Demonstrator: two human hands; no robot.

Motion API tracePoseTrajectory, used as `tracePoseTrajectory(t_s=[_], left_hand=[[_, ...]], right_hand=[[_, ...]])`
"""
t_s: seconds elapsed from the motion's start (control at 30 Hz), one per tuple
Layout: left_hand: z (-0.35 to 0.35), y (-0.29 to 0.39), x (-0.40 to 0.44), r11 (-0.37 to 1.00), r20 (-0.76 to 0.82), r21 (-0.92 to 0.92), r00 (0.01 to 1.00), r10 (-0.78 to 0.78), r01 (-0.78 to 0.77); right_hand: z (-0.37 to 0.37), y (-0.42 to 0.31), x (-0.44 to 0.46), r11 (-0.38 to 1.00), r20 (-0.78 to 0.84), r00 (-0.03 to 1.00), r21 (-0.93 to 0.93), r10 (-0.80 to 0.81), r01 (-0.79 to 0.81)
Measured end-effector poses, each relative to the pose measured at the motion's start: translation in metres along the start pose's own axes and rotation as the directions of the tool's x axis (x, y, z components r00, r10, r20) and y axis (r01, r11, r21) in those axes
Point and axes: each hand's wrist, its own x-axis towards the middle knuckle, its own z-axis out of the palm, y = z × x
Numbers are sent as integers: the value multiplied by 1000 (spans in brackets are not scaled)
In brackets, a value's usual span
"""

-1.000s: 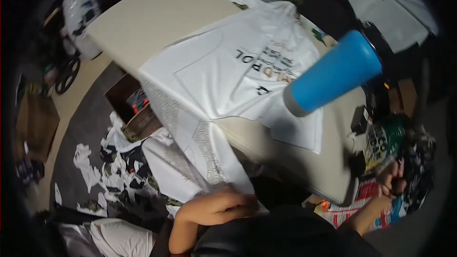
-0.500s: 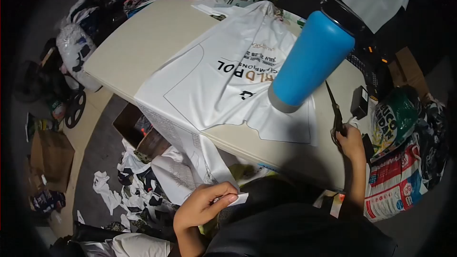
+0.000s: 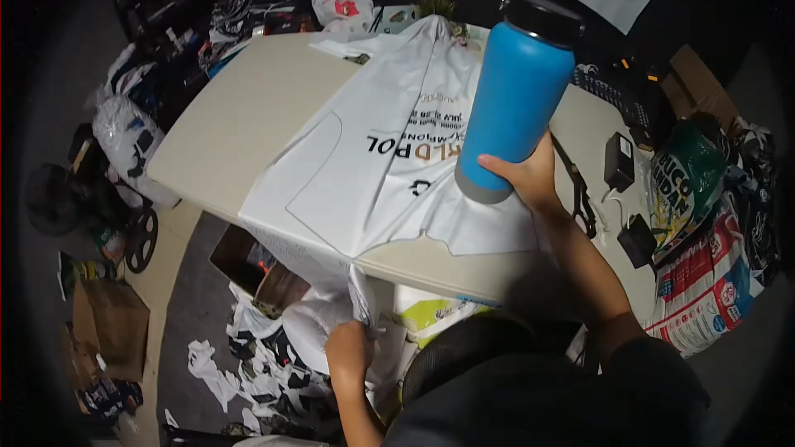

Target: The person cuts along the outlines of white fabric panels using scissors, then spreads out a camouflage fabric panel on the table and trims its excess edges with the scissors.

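A blue water bottle (image 3: 517,99) with a black lid stands on white printed fabric (image 3: 331,199) spread over the table. My right hand (image 3: 530,174) is wrapped round its lower part, thumb in front and fingers hidden behind. Black scissors (image 3: 582,207) lie on the table just right of that hand. Below the front edge, my left hand (image 3: 349,349) is closed at the hanging white fabric (image 3: 310,327), seemingly gripping it; its fingertips are hidden. Outlines and lettering mark the spread fabric.
A black power adapter (image 3: 619,161) and a second black plug-like block (image 3: 637,240) lie on the table's right side, near a keyboard (image 3: 613,95). Fabric scraps (image 3: 269,381) litter the floor at left, beside cardboard boxes (image 3: 116,323). Filled bags (image 3: 704,281) stand at right.
My right hand has let go of the scissors, leaving them on the table, and moved left onto the bottle. My left hand, earlier pinching a small white piece, has shifted to the hanging fabric.
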Motion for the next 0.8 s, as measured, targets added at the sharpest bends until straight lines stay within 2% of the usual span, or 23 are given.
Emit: tracePoseTrajectory(t_s=[0.07, 0.1, 0.17, 0.23, 0.27, 0.3, 0.33, 0.4, 0.43, 0.57, 0.6, 0.63, 0.7, 0.73, 0.8], left_hand=[[-1, 2, 5, 999, -43, 19, 999, -29, 30], [-2, 1, 8, 999, -43, 28, 999, -16, 17], [-4, -5, 13, 977, -207, -155, 972, 113, -147], [1, -11, 14, 890, -373, -324, 908, 191, -321], [4, -13, 12, 887, -362, -329, 911, 198, -323], [7, -15, 10, 856, -377, -450, 923, 75, -253], [8, -16, 8, 803, -378, -566, 924, -49, -189], [10, -15, 8, 632, -332, -771, 897, -292, -80], [12, -14, 9, 624, -332, -777, 899, -287, -88], [17, -16, 13, 293, -350, -916, 900, -259, -272], [16, -12, 11, 292, -342, -921, 894, -290, -257], [10, -5, 9, 383, -374, -886, 891, -258, -261], [-5, 0, 5, 568, -410, -791, 887, -215, -228], [-16, 0, 7, 533, -408, -790, 909, -86, -304], [-12, -8, 13, 617, -383, -739, 922, -54, -271]], right_hand=[[-6, 4, 4, 995, -45, 997, -83, -55, 52], [-11, 1, 5, 998, -84, 995, -28, -59, 57], [-24, -5, 8, 998, -127, 990, 17, -53, 55], [-47, -8, 23, 996, -313, 946, -23, -85, 83], [-59, -14, 31, 984, -376, 915, -156, -144, 90], [-71, -17, 39, 954, -430, 878, -286, -212, 90], [-85, -13, 47, 951, -433, 875, -296, -215, 88], [-113, 0, 61, 821, -554, 736, -570, -390, 6], [-124, 5, 62, 815, -548, 734, -579, -402, 14], [-151, 43, 55, 663, -541, 732, -730, -414, -164], [-157, 58, 53, 668, -531, 717, -734, -452, -123], [-163, 59, 54, 782, -553, 773, -611, -311, -123], [-164, 75, 59, 710, -637, 719, -640, -279, -292], [-151, 64, 54, 696, -635, 748, -627, -194, -351], [-144, 73, 54, 723, -616, 744, -635, -260, -273]])
